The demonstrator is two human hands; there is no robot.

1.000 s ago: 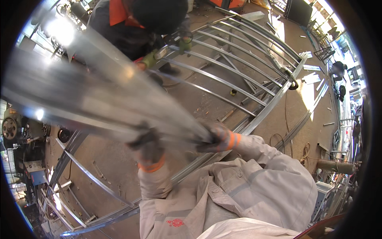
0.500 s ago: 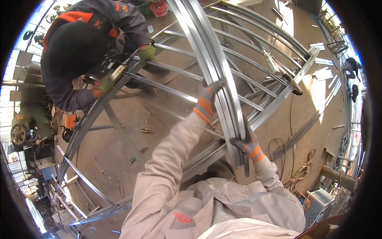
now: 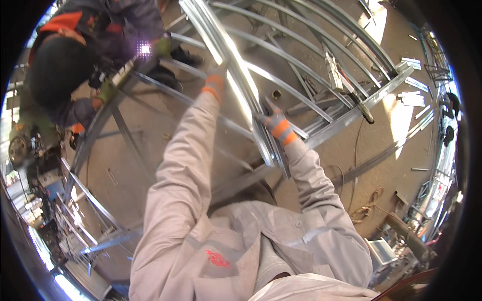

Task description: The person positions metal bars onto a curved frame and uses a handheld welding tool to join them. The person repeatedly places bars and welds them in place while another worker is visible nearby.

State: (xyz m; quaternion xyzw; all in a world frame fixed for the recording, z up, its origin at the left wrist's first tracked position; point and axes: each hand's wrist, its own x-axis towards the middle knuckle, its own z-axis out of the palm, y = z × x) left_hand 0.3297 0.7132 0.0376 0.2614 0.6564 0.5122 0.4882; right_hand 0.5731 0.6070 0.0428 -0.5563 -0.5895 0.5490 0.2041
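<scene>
Metal channels, gathered in one long bundle, slant from the far middle towards the near middle, crossing over the bars of a wide metal frame. I can't tell whether they rest on those bars. The frame fills the far right, a clamp-like tool lying across it. At far left a co-worker in dark headwear bends over a curved rail, with a bright light near the hands. Loose silvery scraps lie farther right.

The channels are silver, grooved lengthwise and glaring white along the left side; their near ends stop unevenly. The gloved left hand grips the left edge, its fingers blurred. The right hand has its fingers closed around the right side, nearer the end.

Between those ends and the person's jacket there is a gap. Open brown floor shows left of the bundle.
</scene>
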